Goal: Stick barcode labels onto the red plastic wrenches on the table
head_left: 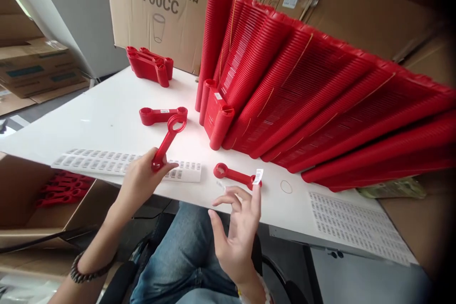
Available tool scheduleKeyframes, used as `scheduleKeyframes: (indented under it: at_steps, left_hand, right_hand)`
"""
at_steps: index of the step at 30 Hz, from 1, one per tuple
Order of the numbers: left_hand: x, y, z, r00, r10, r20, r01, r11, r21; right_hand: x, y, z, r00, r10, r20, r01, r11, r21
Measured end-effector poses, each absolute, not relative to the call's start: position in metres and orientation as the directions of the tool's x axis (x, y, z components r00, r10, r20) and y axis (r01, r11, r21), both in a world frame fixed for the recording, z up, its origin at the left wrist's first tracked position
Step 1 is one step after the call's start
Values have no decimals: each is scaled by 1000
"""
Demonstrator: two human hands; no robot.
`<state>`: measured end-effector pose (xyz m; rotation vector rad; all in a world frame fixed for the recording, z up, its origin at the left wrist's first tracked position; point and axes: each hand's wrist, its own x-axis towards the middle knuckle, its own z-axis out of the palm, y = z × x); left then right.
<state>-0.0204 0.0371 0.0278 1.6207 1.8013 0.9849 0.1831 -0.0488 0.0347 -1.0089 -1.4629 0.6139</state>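
My left hand (142,178) grips one end of a red two-ring plastic handle (168,142), which points up and away over the white table (107,114). My right hand (237,221) is open, palm up, at the table's front edge, with a small white barcode label (259,176) stuck on a fingertip. Just beyond those fingers another red handle (233,175) lies flat on the table. A sheet of barcode labels (107,162) lies under my left hand. A third red handle (162,115) lies further back.
Long leaning stacks of red handles (320,90) fill the right of the table. A small pile of handles (149,64) sits at the back left. Another label sheet (356,225) lies front right. A carton (21,185) at left holds handles. Cardboard boxes (160,4) stand behind.
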Motion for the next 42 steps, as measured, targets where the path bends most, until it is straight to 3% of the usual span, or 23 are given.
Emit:
scheduleKeyframes:
  at_steps: [2,6,11,15,32,42]
  left_hand:
    - [-13,22,42,-136,991,6,453,57,889]
    - [10,-7,56,171,955,-241,145,218,965]
    - [22,-17,58,342,900,-272,41,275,961]
    - [23,-17,58,406,877,-256,-50,301,952]
    - [29,-15,55,395,881,-262,-111,329,938]
    - [28,-14,54,387,883,-267,-127,338,933]
  right_hand:
    - [177,-36,55,40,852,522,137,513,-847]
    - [168,-8,90,-146,853,501,-24,504,-864]
    - [173,19,110,-228,926,300,29,314,-949]
    - [180,22,115,-236,938,253,57,273,-960]
    - [185,17,107,-328,923,201,305,305,-902]
    - [184,19,107,-323,924,202,201,276,-940]
